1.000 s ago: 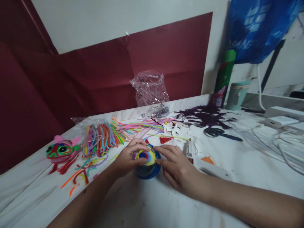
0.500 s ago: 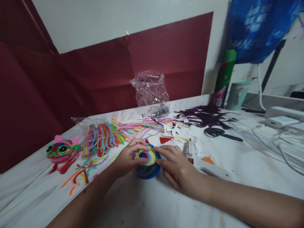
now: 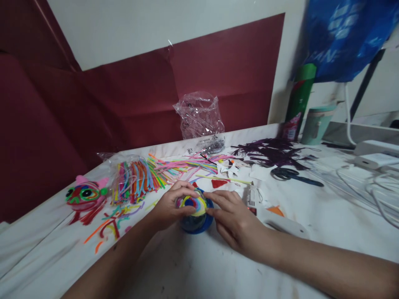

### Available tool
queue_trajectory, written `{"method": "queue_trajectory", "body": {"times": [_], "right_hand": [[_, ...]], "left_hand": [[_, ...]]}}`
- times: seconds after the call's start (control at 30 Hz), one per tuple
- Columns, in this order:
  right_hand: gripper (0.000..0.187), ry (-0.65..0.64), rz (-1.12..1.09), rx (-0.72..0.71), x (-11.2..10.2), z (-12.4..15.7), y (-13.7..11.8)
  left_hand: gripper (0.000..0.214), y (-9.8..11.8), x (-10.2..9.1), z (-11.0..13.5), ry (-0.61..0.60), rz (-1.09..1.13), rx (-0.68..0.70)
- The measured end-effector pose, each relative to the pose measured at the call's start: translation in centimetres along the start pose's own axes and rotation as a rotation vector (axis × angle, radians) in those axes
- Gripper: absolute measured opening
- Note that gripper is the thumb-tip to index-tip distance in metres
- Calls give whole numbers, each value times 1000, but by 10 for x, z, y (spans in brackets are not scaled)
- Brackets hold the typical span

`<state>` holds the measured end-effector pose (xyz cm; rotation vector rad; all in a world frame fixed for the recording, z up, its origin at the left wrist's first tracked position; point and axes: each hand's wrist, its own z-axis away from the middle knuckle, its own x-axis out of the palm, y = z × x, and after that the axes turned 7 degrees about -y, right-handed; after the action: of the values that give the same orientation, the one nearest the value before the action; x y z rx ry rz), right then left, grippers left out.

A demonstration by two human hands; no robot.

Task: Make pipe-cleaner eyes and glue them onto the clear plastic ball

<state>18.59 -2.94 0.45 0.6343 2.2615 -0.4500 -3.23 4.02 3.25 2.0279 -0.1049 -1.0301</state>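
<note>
A round craft piece [image 3: 199, 206], covered in coloured bands of yellow, red, blue and pink, sits on a blue round base [image 3: 199, 228] near the table's middle. My left hand [image 3: 171, 207] curls round its left side, with the thumb across the front. Against its right edge, my right hand [image 3: 232, 218] presses thumb and fingertips near the yellow band. Both palms hide part of the piece. Just behind it lies a red fuzzy scrap [image 3: 219, 183]. To the right of my right hand rests a white glue gun [image 3: 285, 222], partly covered by my forearm.
Bundled chenille stems [image 3: 134, 180] and loose cut bits [image 3: 109, 228] lie left, beside a pink animal-faced craft [image 3: 85, 197]. Black-handled scissors [image 3: 296, 177], purple fringe [image 3: 272, 151], white cables [image 3: 370, 191], a green can [image 3: 301, 97] and a lidded cup [image 3: 318, 124] are right.
The view has shifted slightly, so the surroundings appear a little further right. Both hands keep nearly the same hold on the craft piece.
</note>
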Motion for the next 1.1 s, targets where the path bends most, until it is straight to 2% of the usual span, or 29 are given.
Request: {"method": "queue_trajectory", "body": {"times": [0.5,0.77,0.97,1.1], "right_hand": [[26,5,-5,-15,1,1,1],[26,117,-106,127,-3,-4,6],[33,-22,-35,72,2,-2,6],[34,23,-63,94,2,-3,5]], "left_hand": [[37,-1,1,-1,-2,7,12],[39,3,0,0,-16,-6,-12],[37,1,1,0,-13,-18,9],[37,1,0,1,-17,-17,6]]}}
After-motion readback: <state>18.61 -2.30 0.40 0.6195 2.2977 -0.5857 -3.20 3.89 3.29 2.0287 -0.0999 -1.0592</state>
